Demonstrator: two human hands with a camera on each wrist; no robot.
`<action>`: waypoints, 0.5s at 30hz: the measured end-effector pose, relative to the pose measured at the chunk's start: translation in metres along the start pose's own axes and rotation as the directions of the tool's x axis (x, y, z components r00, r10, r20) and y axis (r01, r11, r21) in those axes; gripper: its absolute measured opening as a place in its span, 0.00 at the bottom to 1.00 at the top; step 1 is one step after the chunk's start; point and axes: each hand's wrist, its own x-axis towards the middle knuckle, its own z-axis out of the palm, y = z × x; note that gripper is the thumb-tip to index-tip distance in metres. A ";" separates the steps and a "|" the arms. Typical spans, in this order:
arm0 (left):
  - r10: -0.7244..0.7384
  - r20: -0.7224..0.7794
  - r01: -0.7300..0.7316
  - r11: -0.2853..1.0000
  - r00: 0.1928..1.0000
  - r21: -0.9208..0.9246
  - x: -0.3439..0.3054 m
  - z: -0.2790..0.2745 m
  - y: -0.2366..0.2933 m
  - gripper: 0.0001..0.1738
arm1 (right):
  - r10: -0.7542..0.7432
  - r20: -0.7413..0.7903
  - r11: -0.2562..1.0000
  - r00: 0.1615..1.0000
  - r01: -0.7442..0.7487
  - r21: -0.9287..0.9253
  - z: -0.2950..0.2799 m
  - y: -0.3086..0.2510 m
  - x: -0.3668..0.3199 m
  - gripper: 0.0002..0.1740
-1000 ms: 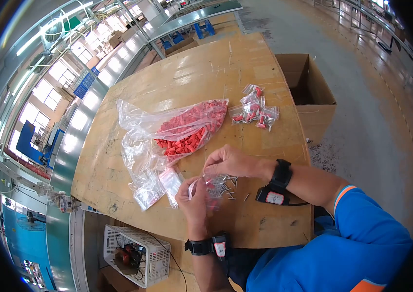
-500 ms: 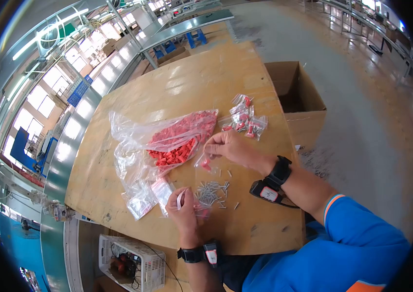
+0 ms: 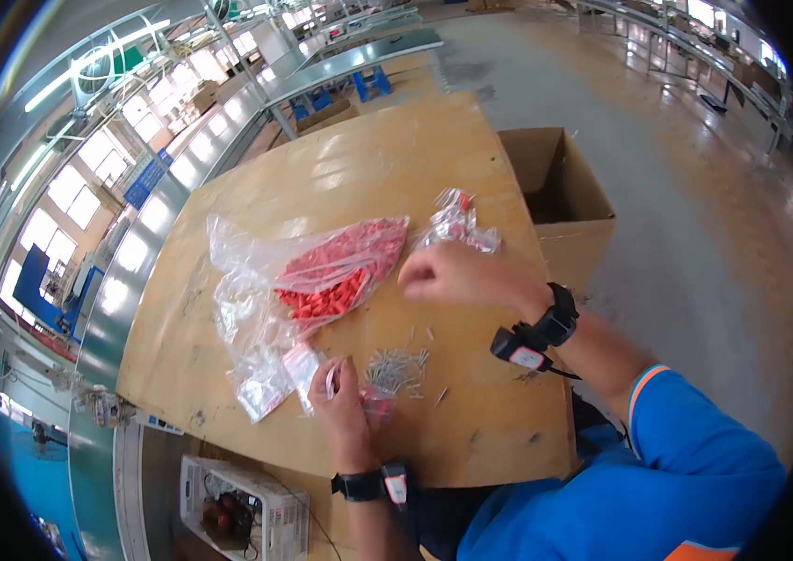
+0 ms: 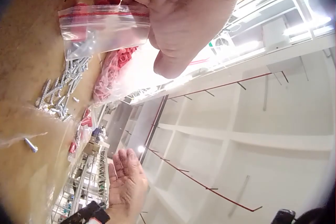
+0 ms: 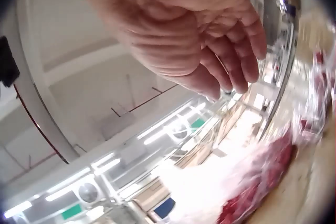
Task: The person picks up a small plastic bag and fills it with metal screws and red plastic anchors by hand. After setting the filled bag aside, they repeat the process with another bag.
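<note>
My left hand (image 3: pixel 338 407) pinches a small clear zip bag with a red seal line (image 4: pixel 107 22), low over the table. Red pieces show behind that bag in the left wrist view. Beside this hand lies a loose pile of silver screws (image 3: pixel 395 370). My right hand (image 3: pixel 457 274), fingers loosely bent and holding nothing, hovers just short of a heap of small filled zip bags (image 3: pixel 457 224). The right wrist view shows its palm and relaxed fingers (image 5: pixel 231 61). A large clear bag of red plastic pieces (image 3: pixel 326 294) lies beyond both hands.
A stack of flat zip bags (image 3: pixel 301 366) lies left of my left hand. The wooden table (image 3: pixel 359 168) has a cardboard box (image 3: pixel 569 234) standing off its right edge. Below the near left edge sits a white plastic crate (image 3: pixel 284 519) with cables inside.
My right hand carried a small zip bag with a red piece from my left hand towards the filled heap, and now holds nothing. My left hand stays by the screws.
</note>
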 end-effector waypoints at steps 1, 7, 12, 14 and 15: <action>0.000 -0.010 0.000 1.000 1.000 -0.002 0.000 -0.001 0.000 0.05 | 0.002 0.143 1.000 0.990 -0.003 0.003 0.013 -0.010 -0.003 0.18; 0.032 0.015 -0.030 0.990 0.999 -0.137 0.007 -0.003 -0.012 0.05 | -0.071 0.441 0.950 0.895 0.195 -0.243 0.093 -0.027 -0.006 0.17; -0.068 0.015 0.069 0.949 0.998 -0.307 0.006 -0.004 -0.013 0.08 | -0.041 0.522 0.997 0.852 0.071 -0.037 0.108 -0.023 0.010 0.14; -0.051 -0.006 0.046 0.941 0.999 -0.335 0.007 -0.009 -0.014 0.10 | -0.051 0.494 0.999 0.868 0.035 0.041 0.103 -0.026 0.016 0.14; 0.009 -0.024 -0.016 0.955 1.000 -0.296 0.010 -0.015 -0.016 0.10 | -0.050 0.469 0.996 0.882 0.011 0.087 0.098 -0.029 0.020 0.14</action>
